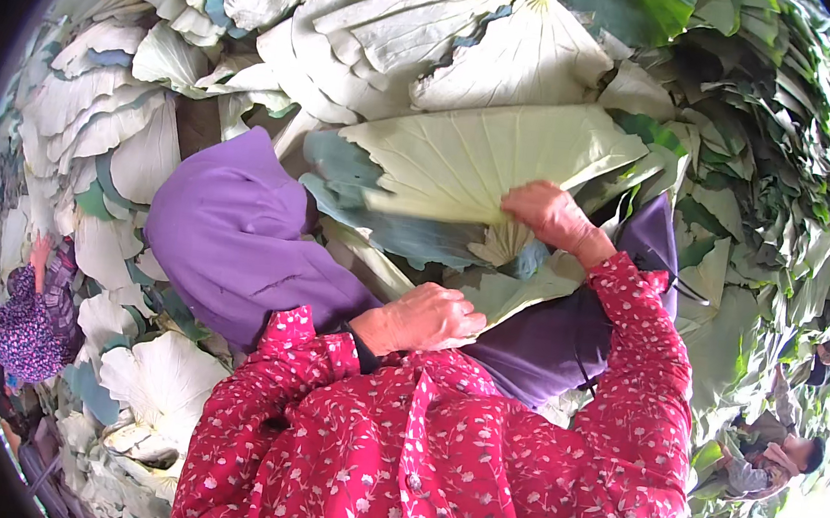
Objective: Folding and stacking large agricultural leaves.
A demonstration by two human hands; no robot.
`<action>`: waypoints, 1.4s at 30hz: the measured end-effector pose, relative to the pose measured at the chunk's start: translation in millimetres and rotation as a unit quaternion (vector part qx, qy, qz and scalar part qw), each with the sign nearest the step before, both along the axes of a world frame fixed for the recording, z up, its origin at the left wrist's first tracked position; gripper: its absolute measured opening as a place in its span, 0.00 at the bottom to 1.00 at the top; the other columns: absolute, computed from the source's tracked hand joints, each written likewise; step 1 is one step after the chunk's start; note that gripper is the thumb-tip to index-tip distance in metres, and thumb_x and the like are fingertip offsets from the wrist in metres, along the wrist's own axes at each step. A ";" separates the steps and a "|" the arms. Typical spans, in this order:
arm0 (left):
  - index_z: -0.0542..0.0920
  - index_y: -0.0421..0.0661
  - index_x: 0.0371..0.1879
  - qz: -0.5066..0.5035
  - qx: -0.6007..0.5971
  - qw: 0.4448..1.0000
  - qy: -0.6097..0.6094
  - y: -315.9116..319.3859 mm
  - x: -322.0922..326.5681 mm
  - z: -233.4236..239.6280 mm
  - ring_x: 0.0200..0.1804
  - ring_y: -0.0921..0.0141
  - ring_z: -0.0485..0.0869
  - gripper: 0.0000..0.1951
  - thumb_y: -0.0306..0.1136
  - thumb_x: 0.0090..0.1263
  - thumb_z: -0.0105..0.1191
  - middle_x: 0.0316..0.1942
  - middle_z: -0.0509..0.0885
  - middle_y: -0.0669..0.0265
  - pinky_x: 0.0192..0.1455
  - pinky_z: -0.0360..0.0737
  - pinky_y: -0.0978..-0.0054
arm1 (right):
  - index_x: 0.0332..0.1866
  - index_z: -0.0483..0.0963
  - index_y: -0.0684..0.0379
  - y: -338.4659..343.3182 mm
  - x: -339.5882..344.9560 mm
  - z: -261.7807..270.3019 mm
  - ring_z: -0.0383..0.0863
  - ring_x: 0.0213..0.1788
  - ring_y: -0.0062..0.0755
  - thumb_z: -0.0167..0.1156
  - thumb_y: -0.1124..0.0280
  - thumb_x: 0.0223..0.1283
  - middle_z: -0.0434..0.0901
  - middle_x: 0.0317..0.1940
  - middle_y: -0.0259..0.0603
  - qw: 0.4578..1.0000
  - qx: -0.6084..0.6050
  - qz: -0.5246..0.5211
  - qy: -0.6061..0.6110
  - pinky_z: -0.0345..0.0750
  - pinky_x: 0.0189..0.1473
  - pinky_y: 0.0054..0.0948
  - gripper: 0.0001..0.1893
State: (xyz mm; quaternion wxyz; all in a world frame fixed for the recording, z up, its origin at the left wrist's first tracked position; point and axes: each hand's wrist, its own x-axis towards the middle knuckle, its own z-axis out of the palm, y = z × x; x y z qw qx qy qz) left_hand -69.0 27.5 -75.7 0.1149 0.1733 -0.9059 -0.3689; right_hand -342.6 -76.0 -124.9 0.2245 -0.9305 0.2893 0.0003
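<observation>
Large lotus leaves lie over and between my knees, which purple cloth (237, 242) covers. My right hand (550, 216) is bent at the wrist, its fingertips closed on the edge of a pale lotus leaf (485, 153) with its veined underside up. Part of that leaf's near edge is blurred. Nearer my body, my left hand (424, 318) has its fingers curled over the edge of another lotus leaf (524, 296); its fingertips are partly hidden. Blue-green leaf surfaces (417, 237) show between the two hands.
Stacked pale lotus leaves (376, 38) rise in front of me, with more layered leaves (91, 115) at the left. A tall bank of greener leaves (793, 145) runs along the right. One person (34, 327) is at the far left, and another person (770, 465) is at the right.
</observation>
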 end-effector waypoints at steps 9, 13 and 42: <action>0.78 0.49 0.31 0.074 -0.169 0.983 -0.009 -13.9 1.8 73.3 0.37 0.68 0.79 0.09 0.36 0.55 0.59 0.31 0.80 0.69 0.35 0.77 0.69 | 0.44 0.77 0.67 -82.5 5.3 166.5 0.79 0.33 0.29 0.58 0.70 0.65 0.82 0.31 0.45 0.895 -0.008 -0.254 -0.366 0.75 0.41 0.27 0.10; 0.80 0.54 0.49 0.154 -0.344 0.926 0.026 -42.3 16.7 141.6 0.62 0.58 0.72 0.16 0.35 0.60 0.53 0.59 0.74 0.58 0.56 0.76 0.63 | 0.45 0.79 0.65 -66.0 31.0 209.7 0.83 0.34 0.29 0.60 0.73 0.63 0.83 0.31 0.44 0.917 -0.043 -0.220 -0.329 0.78 0.41 0.27 0.09; 0.73 0.44 0.42 0.146 -0.171 0.974 -0.034 -59.6 9.0 47.2 0.31 0.71 0.76 0.13 0.33 0.59 0.54 0.23 0.72 0.70 0.32 0.75 0.72 | 0.33 0.71 0.58 -146.7 -0.7 9.4 0.76 0.36 0.49 0.62 0.75 0.38 0.73 0.33 0.43 0.919 -0.258 -0.262 -0.139 0.76 0.38 0.43 0.13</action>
